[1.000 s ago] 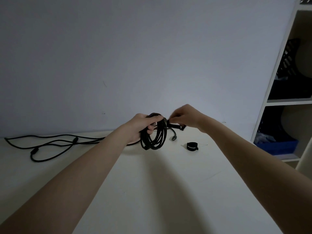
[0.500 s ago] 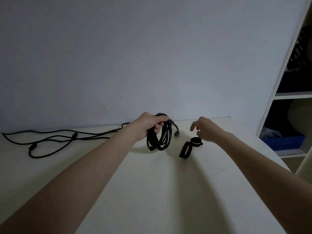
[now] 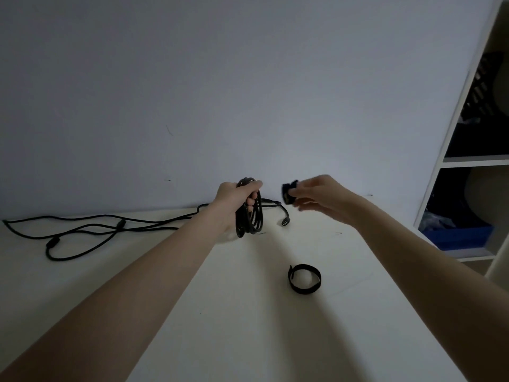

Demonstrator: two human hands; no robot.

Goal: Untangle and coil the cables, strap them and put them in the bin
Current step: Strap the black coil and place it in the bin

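Strapping step. Left hand grips coil upright, above table near wall. Right hand pinches rolled strap just beside coil. Next, prob.: unroll strap, wrap round loops w/o loosening grip. Second cable uncoiled on the left; spare strap on table.

A pale table carried the things, its far edge against the wall. A loose black cable lay sprawled on it to the left of the left hand, looping back on itself. A cable end with a plug rested on the tabletop below and between the left hand and the right hand. A black strap, curled into a ring, lay flat nearer the person, below the right hand and well apart from the cable.
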